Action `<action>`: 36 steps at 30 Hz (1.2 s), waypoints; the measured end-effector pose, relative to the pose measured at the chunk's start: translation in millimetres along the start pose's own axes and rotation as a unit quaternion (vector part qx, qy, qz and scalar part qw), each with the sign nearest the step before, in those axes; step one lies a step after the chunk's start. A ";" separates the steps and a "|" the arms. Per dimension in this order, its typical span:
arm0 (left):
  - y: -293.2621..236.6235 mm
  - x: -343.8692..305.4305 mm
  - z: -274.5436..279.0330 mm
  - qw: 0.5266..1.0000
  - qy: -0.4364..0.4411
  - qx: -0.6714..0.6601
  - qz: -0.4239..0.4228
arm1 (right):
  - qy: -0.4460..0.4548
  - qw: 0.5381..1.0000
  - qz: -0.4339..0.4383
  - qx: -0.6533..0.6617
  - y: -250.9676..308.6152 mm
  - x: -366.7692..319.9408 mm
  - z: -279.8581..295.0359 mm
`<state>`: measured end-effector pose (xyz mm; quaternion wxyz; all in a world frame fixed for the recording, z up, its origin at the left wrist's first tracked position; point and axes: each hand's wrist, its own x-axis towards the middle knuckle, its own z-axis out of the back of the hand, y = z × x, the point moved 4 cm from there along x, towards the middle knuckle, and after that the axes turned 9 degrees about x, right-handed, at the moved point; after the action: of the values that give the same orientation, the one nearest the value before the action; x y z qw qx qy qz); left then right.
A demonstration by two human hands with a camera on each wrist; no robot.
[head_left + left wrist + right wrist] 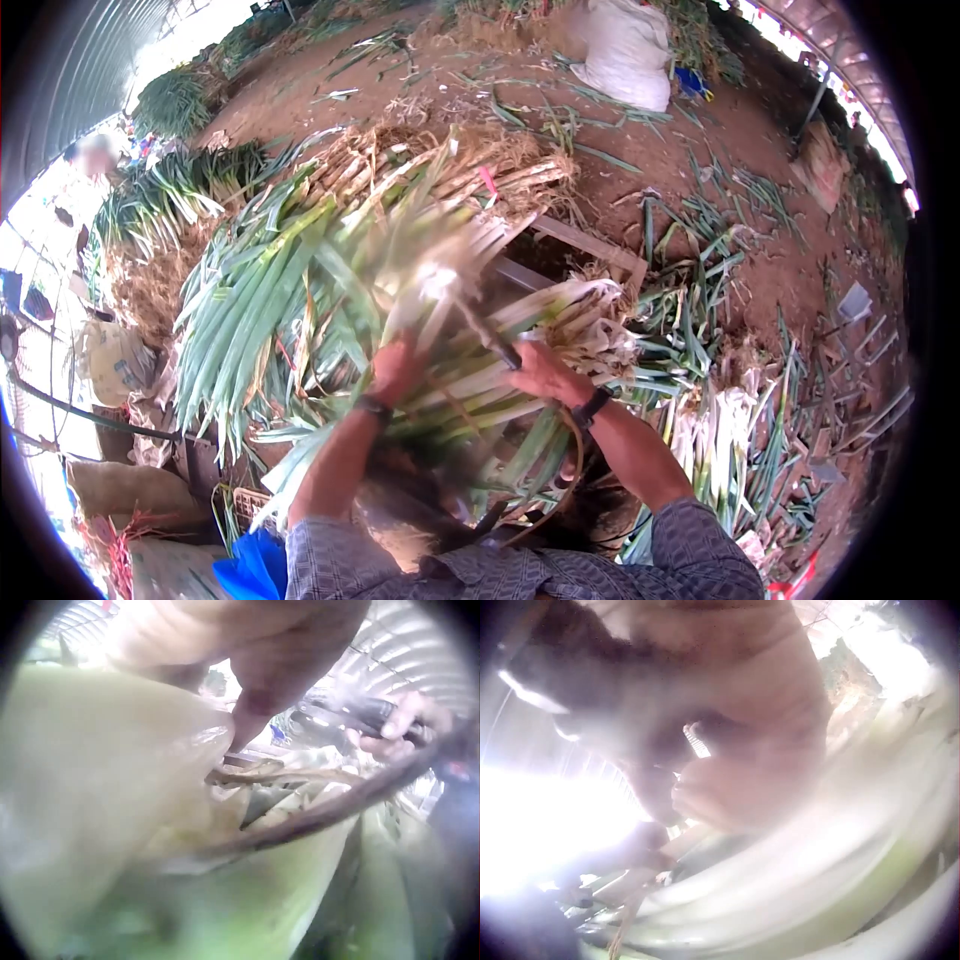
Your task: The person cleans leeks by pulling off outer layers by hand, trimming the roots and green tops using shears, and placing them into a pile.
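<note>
My left hand (395, 368) grips a blurred bunch of leeks (420, 290), pale stalks towards me and green leaves fanning left. My right hand (540, 370) is curled round the dark handle of a knife (497, 350), whose blade points up-left into the bunch. In the left wrist view my left hand (255, 660) presses on a pale green leek (112, 795), and my right hand (409, 720) holds the dark knife handle (352, 712) beyond it. The right wrist view is blurred: my right hand (735, 727) fills it, above whitish leek stalks (817, 877).
A big heap of leeks (260, 290) with rooty ends lies ahead on bare earth (700, 140). Trimmed stalks and scraps (730, 430) litter the right side. A white sack (625, 50) stands at the back, and a wooden plank (590, 245) lies beside the heap.
</note>
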<state>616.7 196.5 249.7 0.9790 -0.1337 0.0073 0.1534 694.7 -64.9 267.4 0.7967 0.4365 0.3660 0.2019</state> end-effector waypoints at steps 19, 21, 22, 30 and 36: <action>11.3 2.0 5.8 0.971 0.048 -0.232 0.041 | 0.031 0.997 0.026 -0.071 11.3 -26.5 18.1; 3.9 0.6 15.9 0.969 0.063 -0.232 0.061 | 0.035 0.992 0.020 -0.118 3.9 -24.5 15.6; 5.2 2.5 11.3 0.984 0.015 -0.179 0.015 | 0.038 0.989 0.020 -0.141 6.9 -24.6 15.0; -40.2 -19.3 4.2 0.984 -0.057 0.048 -0.160 | 0.035 0.994 0.059 -0.084 17.9 -43.2 26.4; -32.8 -4.7 20.2 0.960 -0.167 0.103 -0.200 | -0.022 0.998 0.051 0.018 9.7 -50.9 50.2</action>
<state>621.6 170.3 278.0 0.9854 -0.0033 -0.1679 -0.0270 699.6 -119.8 313.9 0.7850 0.4736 0.3290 0.2263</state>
